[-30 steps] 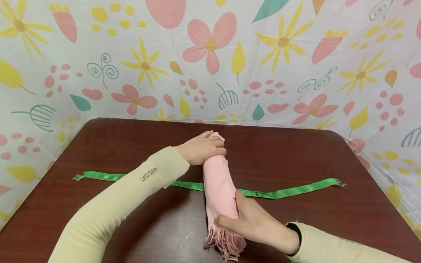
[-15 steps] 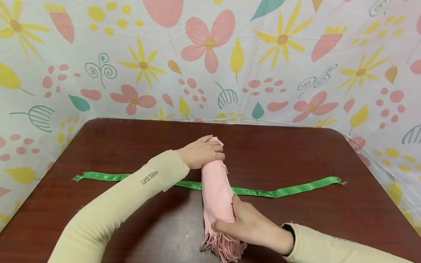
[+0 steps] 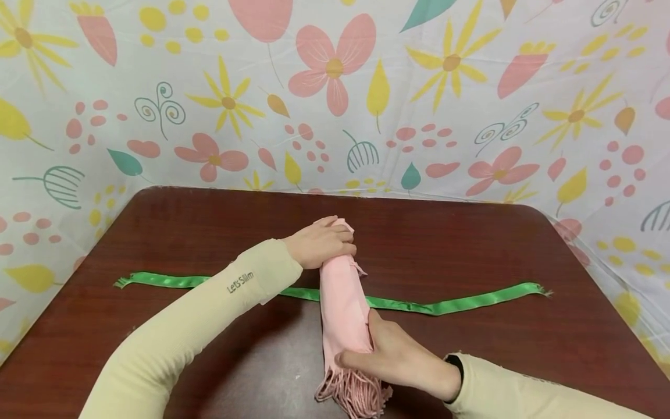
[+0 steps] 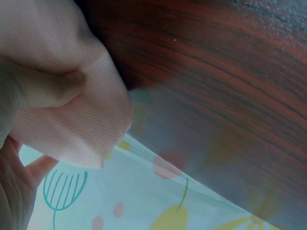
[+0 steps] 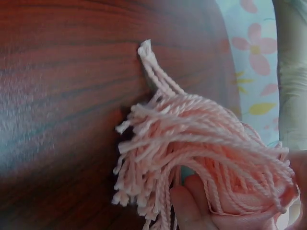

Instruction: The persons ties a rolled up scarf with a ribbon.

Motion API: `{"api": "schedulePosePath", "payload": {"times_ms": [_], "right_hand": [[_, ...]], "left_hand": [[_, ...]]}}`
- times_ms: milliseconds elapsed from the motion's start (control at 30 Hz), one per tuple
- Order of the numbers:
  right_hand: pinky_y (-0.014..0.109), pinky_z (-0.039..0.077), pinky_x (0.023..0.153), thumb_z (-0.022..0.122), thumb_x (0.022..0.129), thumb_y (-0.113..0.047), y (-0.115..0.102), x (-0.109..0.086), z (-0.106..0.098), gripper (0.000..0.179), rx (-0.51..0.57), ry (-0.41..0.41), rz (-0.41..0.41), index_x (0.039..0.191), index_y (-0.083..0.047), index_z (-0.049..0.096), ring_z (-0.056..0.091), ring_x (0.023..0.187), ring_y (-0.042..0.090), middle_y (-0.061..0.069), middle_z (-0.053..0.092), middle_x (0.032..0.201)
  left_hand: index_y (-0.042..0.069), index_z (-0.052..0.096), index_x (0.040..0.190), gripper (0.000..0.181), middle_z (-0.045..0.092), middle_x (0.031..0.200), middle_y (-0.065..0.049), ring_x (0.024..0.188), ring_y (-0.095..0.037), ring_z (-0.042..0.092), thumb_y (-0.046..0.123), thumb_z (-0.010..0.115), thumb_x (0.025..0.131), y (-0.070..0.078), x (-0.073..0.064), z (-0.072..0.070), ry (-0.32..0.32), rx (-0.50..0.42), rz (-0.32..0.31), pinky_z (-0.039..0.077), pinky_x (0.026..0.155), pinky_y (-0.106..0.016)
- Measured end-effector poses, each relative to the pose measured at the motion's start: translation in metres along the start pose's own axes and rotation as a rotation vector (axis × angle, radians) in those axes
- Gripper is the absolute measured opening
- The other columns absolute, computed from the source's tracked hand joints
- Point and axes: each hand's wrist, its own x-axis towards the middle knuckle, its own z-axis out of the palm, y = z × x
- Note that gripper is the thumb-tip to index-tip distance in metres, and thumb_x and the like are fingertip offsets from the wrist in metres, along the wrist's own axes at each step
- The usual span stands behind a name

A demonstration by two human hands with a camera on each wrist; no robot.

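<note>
A pink scarf [image 3: 342, 302], gathered into a long bundle, lies lengthwise away from me in the head view. Its twisted fringe [image 5: 192, 139] spills out at the near end. My left hand [image 3: 321, 241] grips the far end, with the thumb on one face of the cloth and fingers on the other in the left wrist view. Near the fringe, my right hand [image 3: 392, 352] holds the bundle from the right, thumb over the top; its other fingers are mostly hidden by the scarf. Running crosswise behind the bundle is a green ribbon [image 3: 481, 299], its middle hidden by the scarf.
The dark wooden table [image 3: 445, 244] has rounded far corners. A white cloth backdrop [image 3: 335, 139] printed with flowers and leaves hangs right behind it and along both sides. The ribbon's frayed ends [image 3: 123, 281] reach far out to left and right.
Both hands and the scarf have shifted slightly toward me and to the left. The grip of each hand is unchanged, and the ribbon lies where it was.
</note>
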Motion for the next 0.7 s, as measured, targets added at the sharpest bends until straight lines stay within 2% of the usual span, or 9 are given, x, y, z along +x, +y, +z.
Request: {"api": "schedulePosePath", "payload": {"times_ms": [167,433,700], "right_hand": [[0.029,0.051,0.065,0.078,0.074,-0.034,0.000,0.006,0.000,0.072,-0.006,0.010,-0.001,0.123,0.011,0.050,0.060,0.076,0.014,0.005,0.062,0.088],[0.029,0.051,0.064,0.077,0.071,-0.034,0.000,0.014,-0.002,0.070,-0.010,0.021,0.039,0.120,0.009,0.051,0.059,0.074,0.014,0.006,0.062,0.087],[0.032,0.051,0.067,0.076,0.076,-0.037,0.002,0.020,-0.001,0.070,-0.005,0.031,0.062,0.122,0.010,0.051,0.060,0.077,0.015,0.007,0.063,0.090]], "left_hand": [[0.022,0.071,0.121,0.034,0.067,0.128,-0.001,0.132,-0.020,0.054,-0.001,0.065,0.096,-0.003,0.003,0.002,-0.008,-0.023,-0.032,0.029,0.121,-0.050],[0.019,0.071,0.121,0.034,0.066,0.129,-0.003,0.132,-0.021,0.054,-0.004,0.062,0.097,-0.009,0.005,0.003,0.001,-0.017,-0.048,0.029,0.120,-0.050],[0.015,0.070,0.119,0.031,0.065,0.130,-0.005,0.134,-0.023,0.052,-0.004,0.056,0.099,-0.013,0.005,0.005,0.039,-0.011,-0.058,0.030,0.120,-0.049]]}}
